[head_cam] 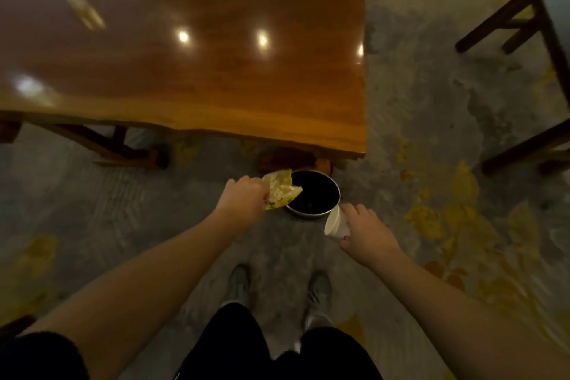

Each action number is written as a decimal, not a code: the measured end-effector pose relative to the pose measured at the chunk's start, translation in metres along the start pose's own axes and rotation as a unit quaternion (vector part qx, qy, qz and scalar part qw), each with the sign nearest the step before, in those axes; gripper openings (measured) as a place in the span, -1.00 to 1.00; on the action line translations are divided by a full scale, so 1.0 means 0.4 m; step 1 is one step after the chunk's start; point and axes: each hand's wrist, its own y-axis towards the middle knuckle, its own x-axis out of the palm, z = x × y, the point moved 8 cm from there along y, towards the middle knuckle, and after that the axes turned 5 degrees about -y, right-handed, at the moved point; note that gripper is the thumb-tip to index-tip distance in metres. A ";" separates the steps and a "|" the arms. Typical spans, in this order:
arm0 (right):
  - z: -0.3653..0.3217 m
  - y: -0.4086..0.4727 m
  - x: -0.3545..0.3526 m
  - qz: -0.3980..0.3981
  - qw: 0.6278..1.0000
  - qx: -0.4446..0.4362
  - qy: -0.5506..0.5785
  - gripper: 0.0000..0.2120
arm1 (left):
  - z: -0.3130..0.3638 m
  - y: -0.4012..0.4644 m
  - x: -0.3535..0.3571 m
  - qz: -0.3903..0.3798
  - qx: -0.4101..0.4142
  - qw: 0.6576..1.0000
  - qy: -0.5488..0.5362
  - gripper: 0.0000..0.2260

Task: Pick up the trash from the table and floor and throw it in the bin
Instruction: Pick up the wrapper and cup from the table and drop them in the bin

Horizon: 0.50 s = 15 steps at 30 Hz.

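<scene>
A round metal bin [311, 215] with a dark inside stands on the floor by the table's near right corner. My left hand [243, 199] grips a crumpled yellow wrapper [280, 190], which hangs over the bin's left rim. My right hand [365, 230] holds a white paper cup [335, 223] tilted on its side, mouth towards the left, just right of the bin's rim.
A glossy wooden table [216, 71] fills the upper left; its leg [290, 159] stands right behind the bin. A bench base [123, 151] sits under the table at left. Dark wooden furniture legs [524, 25] stand at the right. My two shoes [277, 287] are on the grey and yellow patterned floor.
</scene>
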 end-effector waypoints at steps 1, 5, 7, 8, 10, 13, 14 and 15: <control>0.021 0.023 0.017 -0.006 1.000 0.000 0.001 -0.33 | 0.001 0.025 0.016 -0.008 -0.001 1.000 0.007 -0.87; 0.088 0.120 0.094 -0.025 1.000 0.010 0.015 -0.36 | 0.016 0.132 0.113 -0.026 0.001 0.999 0.024 -0.84; 0.115 0.181 0.145 -0.031 0.999 0.020 0.031 -0.39 | 0.027 0.197 0.201 -0.049 0.000 0.999 0.024 -0.84; 0.127 0.215 0.171 -0.031 0.999 0.025 0.037 -0.41 | 0.036 0.231 0.251 -0.055 0.005 0.998 0.029 -0.84; 0.144 0.285 0.219 -0.029 0.998 0.035 0.041 -0.41 | 0.052 0.291 0.346 -0.064 0.014 0.997 0.035 -0.83; 0.155 0.385 0.291 -0.023 0.998 0.033 0.043 -0.38 | 0.058 0.361 0.459 -0.049 0.017 0.999 -0.008 -0.83; 0.157 0.414 0.311 -0.017 0.998 0.030 0.045 -0.37 | 0.056 0.383 0.489 -0.043 0.014 0.999 -0.022 -0.83; 0.163 0.456 0.346 -0.012 0.998 0.029 0.046 -0.37 | 0.051 0.415 0.532 -0.043 0.009 0.999 -0.031 -0.83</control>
